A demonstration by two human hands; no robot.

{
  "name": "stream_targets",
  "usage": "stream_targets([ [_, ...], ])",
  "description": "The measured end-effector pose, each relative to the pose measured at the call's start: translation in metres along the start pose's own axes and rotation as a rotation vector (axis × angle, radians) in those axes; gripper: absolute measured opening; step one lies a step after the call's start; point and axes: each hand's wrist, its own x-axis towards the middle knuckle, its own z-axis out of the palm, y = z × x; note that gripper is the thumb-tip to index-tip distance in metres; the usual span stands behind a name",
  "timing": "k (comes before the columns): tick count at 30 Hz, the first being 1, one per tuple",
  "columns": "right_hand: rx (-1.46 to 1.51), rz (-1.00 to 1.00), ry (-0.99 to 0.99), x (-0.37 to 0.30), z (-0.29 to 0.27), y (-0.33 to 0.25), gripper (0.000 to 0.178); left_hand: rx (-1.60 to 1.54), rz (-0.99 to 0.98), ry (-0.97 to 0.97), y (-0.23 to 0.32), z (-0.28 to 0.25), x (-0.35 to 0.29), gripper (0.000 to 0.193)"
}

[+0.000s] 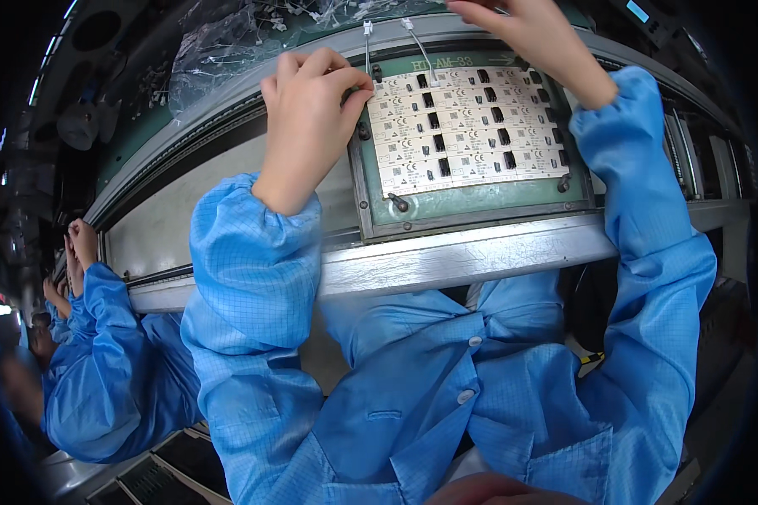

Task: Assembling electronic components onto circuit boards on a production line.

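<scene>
A white circuit-board panel (472, 135) with rows of small black components lies in a green framed fixture (480, 206) before me. At the panel's upper left corner is my left hand (312, 109), fingers curled and thumb drawn in toward the index finger. Whatever its fingertips may hold is hidden. My right hand (539, 38) reaches in over the fixture's far right edge, its fingers stretched leftward and apart, partly cut off by the picture's top. Between the hands, a white cable with a plug (408, 25) runs down onto the panel. Another white plugged cable (368, 32) stands left of it.
A metal rail (472, 257) runs along the near side of the line. Clear plastic bags (219, 63) with loose white cables lie at the far left. Dark clamps (398, 202) sit on the fixture. At left, another person in a blue sleeve (114, 320) has hands near the rail.
</scene>
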Motion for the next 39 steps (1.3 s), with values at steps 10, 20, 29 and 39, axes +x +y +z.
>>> stream_targets([
  [10, 0.182, 0.139, 0.181, -0.055, -0.048, 0.092, 0.014, 0.181, 0.216, 0.077, 0.020, -0.004, 0.014, 0.005],
  [20, 0.157, 0.028, 0.132, -0.051, -0.048, 0.015, 0.014, 0.250, 0.174, -0.027, 0.012, -0.008, 0.015, 0.005],
  [29, 0.172, -0.002, 0.108, -0.051, -0.047, 0.015, 0.014, 0.082, 0.104, -0.124, 0.006, -0.012, 0.018, 0.008],
  [39, 0.174, 0.009, 0.115, -0.049, -0.053, 0.009, 0.014, -0.012, -0.033, -0.178, 0.020, -0.022, 0.006, 0.013],
])
